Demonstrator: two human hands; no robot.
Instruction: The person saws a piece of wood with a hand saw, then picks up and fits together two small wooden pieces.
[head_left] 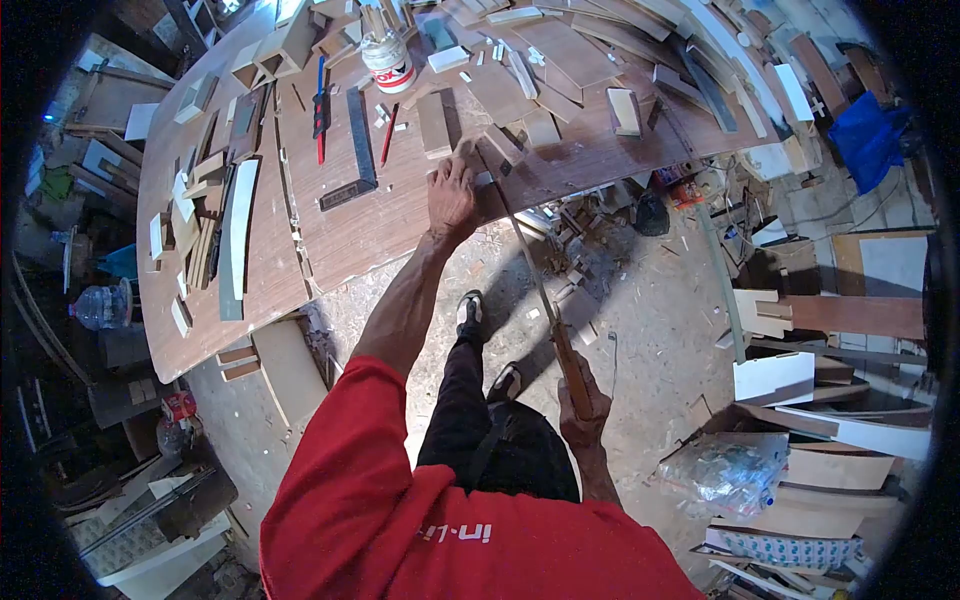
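My right hand (585,405) grips the wooden handle of a saw (532,262), low and to the right of my legs. The narrow blade, seen nearly edge-on, slants up and away to the table's front edge. There my left hand (455,200), fingers bent, presses a small piece of wood (488,196) down on the brown tabletop (400,225). The blade passes close beside that piece; whether its teeth are in the wood I cannot make out. My fingers hide most of the piece. Just beyond them lies a flat wooden block (434,125).
A metal square (362,145), a red pencil (389,135) and a red-and-black tool (320,115) lie left of my hand. Behind them stands a white tub (386,62) holding sticks. Offcuts cover the table's far side. Boards and a plastic bag (725,470) lie at right.
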